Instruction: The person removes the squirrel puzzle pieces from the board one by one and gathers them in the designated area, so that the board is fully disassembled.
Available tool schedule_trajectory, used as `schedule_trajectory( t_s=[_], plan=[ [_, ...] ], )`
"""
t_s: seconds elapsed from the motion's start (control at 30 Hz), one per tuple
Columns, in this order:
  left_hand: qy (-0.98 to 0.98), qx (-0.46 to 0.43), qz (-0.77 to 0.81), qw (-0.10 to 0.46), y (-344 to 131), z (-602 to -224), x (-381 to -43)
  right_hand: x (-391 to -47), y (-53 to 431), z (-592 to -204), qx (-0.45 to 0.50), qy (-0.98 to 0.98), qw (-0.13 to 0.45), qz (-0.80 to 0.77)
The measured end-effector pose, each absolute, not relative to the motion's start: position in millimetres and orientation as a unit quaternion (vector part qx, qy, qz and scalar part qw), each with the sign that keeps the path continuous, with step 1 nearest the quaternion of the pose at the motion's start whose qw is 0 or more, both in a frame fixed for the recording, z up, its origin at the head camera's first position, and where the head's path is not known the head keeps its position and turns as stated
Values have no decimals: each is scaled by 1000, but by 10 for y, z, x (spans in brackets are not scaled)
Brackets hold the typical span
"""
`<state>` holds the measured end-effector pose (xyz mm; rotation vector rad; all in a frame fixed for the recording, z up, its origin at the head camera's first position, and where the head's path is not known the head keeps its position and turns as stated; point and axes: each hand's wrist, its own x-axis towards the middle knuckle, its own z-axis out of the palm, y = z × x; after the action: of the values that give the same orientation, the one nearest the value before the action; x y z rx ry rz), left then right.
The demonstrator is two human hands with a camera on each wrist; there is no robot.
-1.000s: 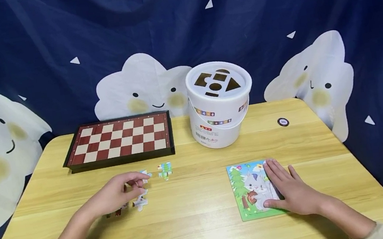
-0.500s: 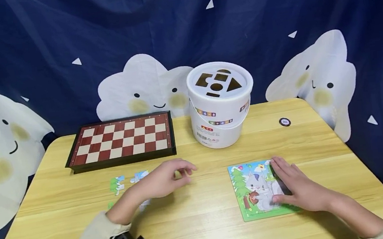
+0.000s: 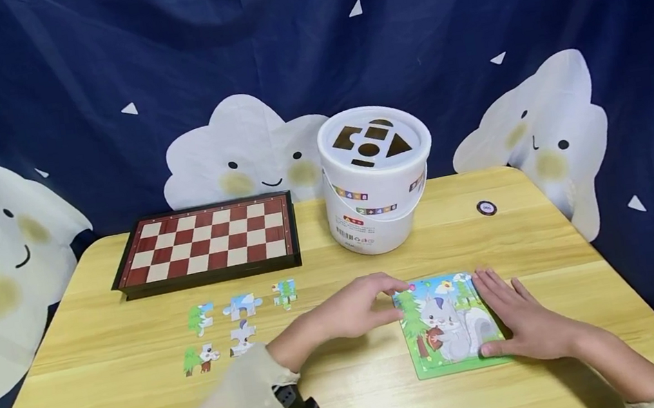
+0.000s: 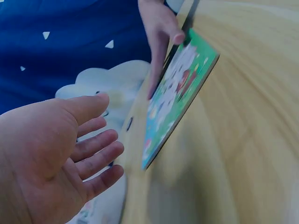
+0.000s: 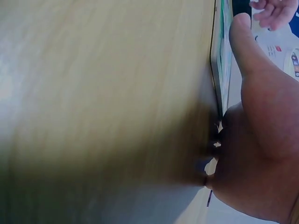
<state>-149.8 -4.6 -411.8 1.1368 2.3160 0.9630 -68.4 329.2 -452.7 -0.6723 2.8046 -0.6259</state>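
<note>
A square jigsaw puzzle with a grey squirrel picture lies flat on the wooden table. My left hand is at its upper left corner, fingers loosely bent; in the left wrist view that hand holds nothing and is apart from the board. Along the puzzle's right edge rests my right hand, fingers straight and thumb over the lower right part. In the right wrist view the thumb of this hand lies by the board's edge. Loose jigsaw pieces lie at the left, several in number.
A red and white checkered board in a black frame lies at the back left. Beside it stands a white bucket with shape holes in its lid. A small round black-rimmed disc lies at the back right.
My left hand has moved right, from the loose pieces to the puzzle's left side. The right hand has shifted slightly right, uncovering the squirrel's tail.
</note>
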Motion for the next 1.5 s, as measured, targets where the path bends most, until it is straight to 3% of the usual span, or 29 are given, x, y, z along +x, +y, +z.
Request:
schedule_trajectory(
  t_s=[0.67, 1.5],
  plan=[
    [850, 452, 233, 141, 790, -4439, -1326, -677, 3305, -4567, -244, 942, 88, -213],
    [864, 404, 261, 150, 984, -4516, -1299, -689, 3299, -4580, -240, 937, 98, -234]
  ],
)
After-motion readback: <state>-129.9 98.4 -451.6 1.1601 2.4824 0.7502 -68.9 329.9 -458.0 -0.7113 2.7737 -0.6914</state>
